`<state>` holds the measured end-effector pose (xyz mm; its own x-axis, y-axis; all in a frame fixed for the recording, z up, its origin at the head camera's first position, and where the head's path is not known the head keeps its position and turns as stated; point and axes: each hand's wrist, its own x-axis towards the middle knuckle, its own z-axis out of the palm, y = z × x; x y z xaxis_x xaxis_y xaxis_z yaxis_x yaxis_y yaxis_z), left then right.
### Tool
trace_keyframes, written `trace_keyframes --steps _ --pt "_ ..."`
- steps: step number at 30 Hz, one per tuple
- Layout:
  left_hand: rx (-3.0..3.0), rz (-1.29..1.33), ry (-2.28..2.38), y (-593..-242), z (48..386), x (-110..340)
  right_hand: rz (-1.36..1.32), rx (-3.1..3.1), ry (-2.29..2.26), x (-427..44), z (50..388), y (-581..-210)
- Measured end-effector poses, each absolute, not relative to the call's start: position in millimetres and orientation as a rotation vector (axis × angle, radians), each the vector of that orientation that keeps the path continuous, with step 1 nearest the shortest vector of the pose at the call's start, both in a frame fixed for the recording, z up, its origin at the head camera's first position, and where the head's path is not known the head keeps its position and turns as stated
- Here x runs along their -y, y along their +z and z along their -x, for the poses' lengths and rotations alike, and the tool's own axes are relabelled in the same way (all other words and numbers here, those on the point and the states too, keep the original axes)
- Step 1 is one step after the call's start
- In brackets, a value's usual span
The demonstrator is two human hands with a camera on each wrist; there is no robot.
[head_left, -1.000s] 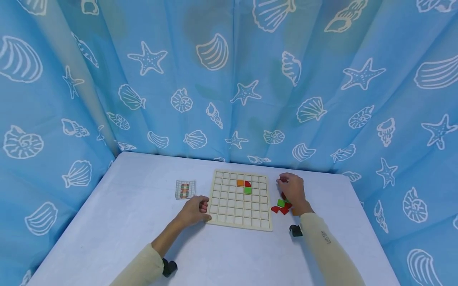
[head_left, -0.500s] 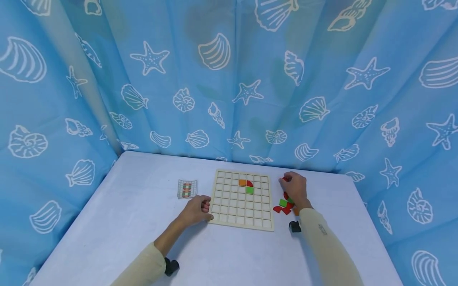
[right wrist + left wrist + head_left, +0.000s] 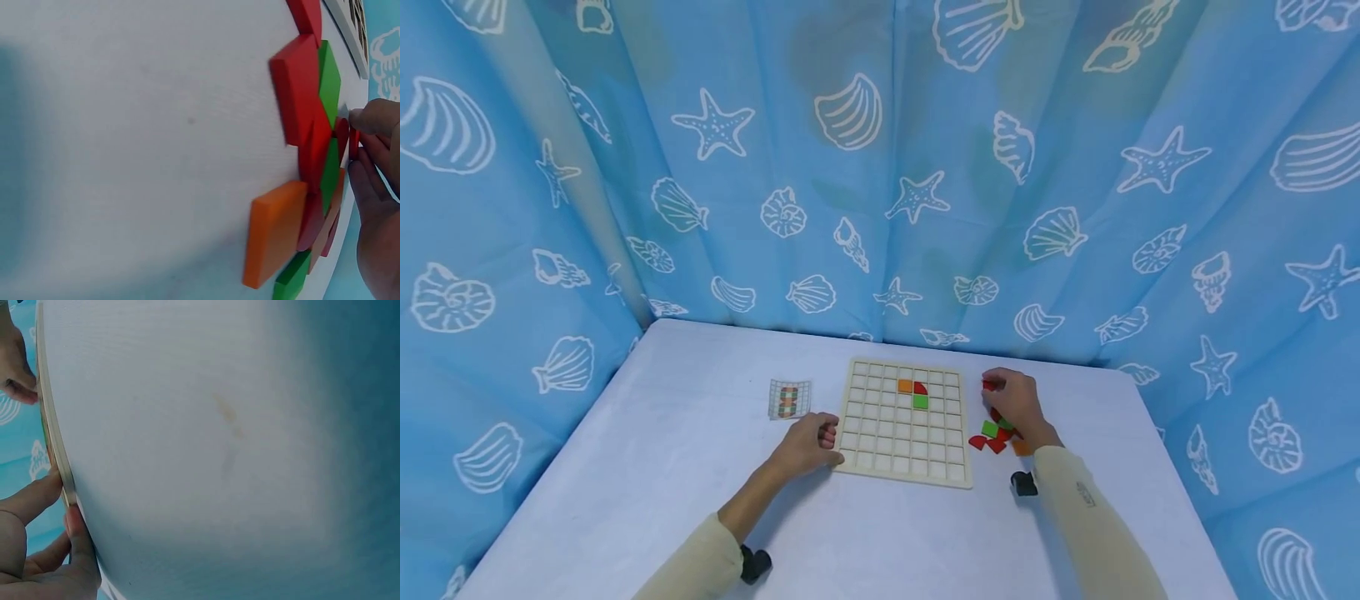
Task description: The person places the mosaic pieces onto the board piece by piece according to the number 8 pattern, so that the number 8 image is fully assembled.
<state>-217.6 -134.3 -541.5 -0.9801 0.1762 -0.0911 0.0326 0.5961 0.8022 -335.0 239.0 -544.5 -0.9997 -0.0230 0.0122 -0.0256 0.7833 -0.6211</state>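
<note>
A pale wooden grid board (image 3: 901, 461) lies on the table, with an orange square tile (image 3: 906, 386), a red quarter-round tile (image 3: 920, 388) and a green square tile (image 3: 921, 402) set in its cells. My left hand (image 3: 805, 443) grips the board's near left corner between thumb and forefinger; the left wrist view shows both on the board's edge (image 3: 57, 434). Just right of the board, my right hand (image 3: 1019, 402) pinches a red tile (image 3: 354, 145) between thumb and fingertips. Its full shape is hidden by the fingers.
Loose red tiles (image 3: 296, 90), green tiles (image 3: 329, 75) and an orange tile (image 3: 275, 232) lie heaped below the right hand, some overlapping. Left of the board is a small pattern card (image 3: 788, 400). A blue shell-print curtain (image 3: 895, 167) hangs behind the white table (image 3: 865, 542).
The right hand stays over the loose tiles with the red tile between its fingers, shifting only slightly. The left hand keeps its place at the board's corner.
</note>
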Motion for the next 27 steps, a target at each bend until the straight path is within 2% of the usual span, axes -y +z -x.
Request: trace_keyframes --steps 18,27 --pt "-2.656 -0.208 1.329 -543.1 217.6 135.5 -0.028 3.008 0.899 -233.6 333.5 -547.9" --pt "-2.66 -0.227 1.341 -537.7 215.8 135.8 -0.266 2.959 0.931 -205.8 324.3 -532.8"
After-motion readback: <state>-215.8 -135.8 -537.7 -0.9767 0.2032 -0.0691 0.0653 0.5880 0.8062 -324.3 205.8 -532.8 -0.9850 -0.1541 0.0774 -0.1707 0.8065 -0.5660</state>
